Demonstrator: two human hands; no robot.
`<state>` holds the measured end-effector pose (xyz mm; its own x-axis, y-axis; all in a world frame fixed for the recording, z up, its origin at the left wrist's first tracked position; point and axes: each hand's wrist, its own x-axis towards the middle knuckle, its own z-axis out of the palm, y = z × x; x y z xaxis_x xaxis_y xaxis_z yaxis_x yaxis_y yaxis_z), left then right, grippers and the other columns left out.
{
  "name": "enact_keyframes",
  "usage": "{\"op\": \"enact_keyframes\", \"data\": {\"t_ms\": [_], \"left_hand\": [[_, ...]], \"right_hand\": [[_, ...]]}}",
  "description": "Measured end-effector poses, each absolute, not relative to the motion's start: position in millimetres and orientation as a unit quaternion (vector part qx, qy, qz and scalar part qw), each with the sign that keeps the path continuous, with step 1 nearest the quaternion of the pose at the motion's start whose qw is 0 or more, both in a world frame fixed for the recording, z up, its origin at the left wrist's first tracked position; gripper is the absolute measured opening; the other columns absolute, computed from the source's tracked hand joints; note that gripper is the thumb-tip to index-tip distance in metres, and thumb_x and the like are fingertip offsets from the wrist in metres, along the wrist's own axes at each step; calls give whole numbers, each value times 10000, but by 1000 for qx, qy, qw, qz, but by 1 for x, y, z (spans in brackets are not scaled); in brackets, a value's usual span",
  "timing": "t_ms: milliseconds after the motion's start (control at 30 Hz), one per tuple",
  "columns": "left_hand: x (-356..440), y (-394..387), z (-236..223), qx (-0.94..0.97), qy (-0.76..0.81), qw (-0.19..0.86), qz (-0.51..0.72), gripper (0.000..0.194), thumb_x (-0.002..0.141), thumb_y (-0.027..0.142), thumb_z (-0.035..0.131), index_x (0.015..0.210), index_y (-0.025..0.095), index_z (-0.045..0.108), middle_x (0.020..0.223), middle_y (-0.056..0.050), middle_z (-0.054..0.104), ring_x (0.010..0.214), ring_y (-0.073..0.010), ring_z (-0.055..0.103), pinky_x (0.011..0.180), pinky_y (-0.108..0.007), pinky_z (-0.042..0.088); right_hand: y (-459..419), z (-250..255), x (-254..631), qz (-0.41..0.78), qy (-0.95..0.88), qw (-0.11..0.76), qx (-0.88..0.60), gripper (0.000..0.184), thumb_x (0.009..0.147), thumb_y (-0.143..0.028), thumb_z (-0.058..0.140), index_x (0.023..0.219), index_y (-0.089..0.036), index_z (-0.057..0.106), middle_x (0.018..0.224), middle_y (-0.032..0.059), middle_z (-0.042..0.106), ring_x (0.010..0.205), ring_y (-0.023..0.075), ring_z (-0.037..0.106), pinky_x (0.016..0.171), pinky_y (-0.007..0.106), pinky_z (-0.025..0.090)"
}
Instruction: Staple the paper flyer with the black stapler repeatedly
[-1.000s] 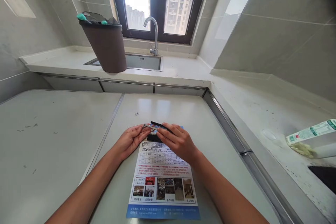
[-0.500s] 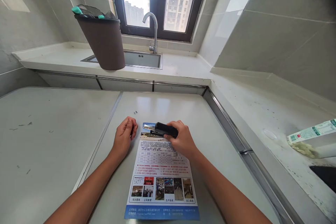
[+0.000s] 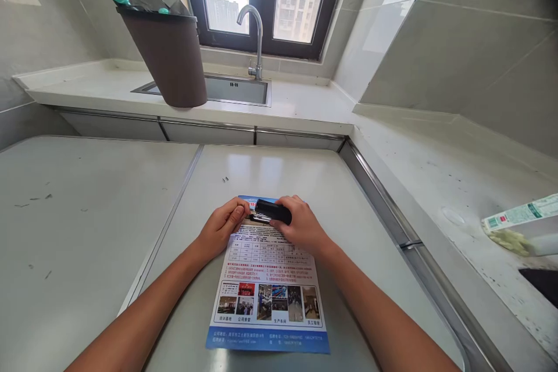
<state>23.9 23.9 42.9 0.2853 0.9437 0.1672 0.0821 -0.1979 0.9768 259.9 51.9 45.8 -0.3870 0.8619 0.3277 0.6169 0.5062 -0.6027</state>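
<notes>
Hands (image 3: 301, 224) have drawn together at the black stapler (image 3: 274, 211).

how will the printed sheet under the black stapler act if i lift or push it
The printed sheet looks thin and lies flat, so it would probably be light and droop if lifted by one corner. The tabletop looks smooth, with soft reflections, so the sheet may slide easily when pushed.
</notes>
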Motion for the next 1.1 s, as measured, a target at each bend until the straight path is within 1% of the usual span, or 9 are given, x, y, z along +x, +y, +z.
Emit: {"op": "enact_keyframes", "data": {"t_ms": [100,200,300,433,600,733,833,967,1100], "left_hand": [[22,26,42,665,403,462,426,319,1015,457,510,965,184,666,653,23,505,593,-135,432,583,-251,350],[21,27,43,699,389,438,410,317,978,460,581,1001,188,742,806,-48,680,736,-187,586,684,-281,435],[21,27,46,719,359,428,414,357,924,513,644,974,192,791,900,-92,738,801,-229,638,733,-312,472],[22,27,46,731,334,441,400,473,883,616,640,964,186,821,848,-110,747,780,-256,654,756,-345,503],[23,26,41,755,318,439,370,501,908,619,602,986,175,818,769,-95,737,710,-237,646,714,-330,516],[25,24,45,757,306,456,354,555,941,646,520,1049,180,801,875,-108,746,795,-258,660,766,-347,521],[27,22,49,755,307,461,351,580,946,659,492,1070,177,791,881,-107,730,830,-269,650,803,-368,522],[26,21,47,750,308,461,359,627,919,695,514,1084,152,779,735,-71,679,603,-180,565,602,-293,479],[19,22,45,690,377,431,442,518,932,630,562,987,165,783,699,-35,674,456,-107,431,474,-248,370]], "right_hand": [[46,55,258,126,-830,349,-417,377,852,-368,794,1138,-226,594,1102,86,676,1006,273,589,877,424,464],[38,61,255,66,-861,384,-328,374,944,-428,691,1228,-229,551,1223,112,652,1061,267,591,935,434,451],[30,59,250,3,-906,364,-215,248,1003,-334,616,1229,-246,563,1258,73,670,1096,230,601,945,403,448],[25,53,244,-33,-925,335,-177,178,1000,-147,560,1123,-262,618,1299,16,674,1114,188,598,931,371,458],[24,53,242,-8,-922,345,-177,211,1006,-112,507,1018,-267,651,1237,3,708,1042,174,620,915,365,490],[25,57,242,14,-907,378,-184,203,989,-111,548,1046,-265,668,1168,-3,732,960,173,627,886,358,507],[24,58,242,10,-903,383,-195,209,975,-107,578,1062,-265,684,1149,-3,732,973,177,622,885,354,508],[22,55,243,-10,-910,364,-197,250,973,-86,565,1086,-268,693,1163,7,724,975,184,621,876,360,498],[30,55,253,-23,-869,431,-242,258,963,-99,578,1102,-288,686,1088,17,727,932,204,615,851,380,497]]}}
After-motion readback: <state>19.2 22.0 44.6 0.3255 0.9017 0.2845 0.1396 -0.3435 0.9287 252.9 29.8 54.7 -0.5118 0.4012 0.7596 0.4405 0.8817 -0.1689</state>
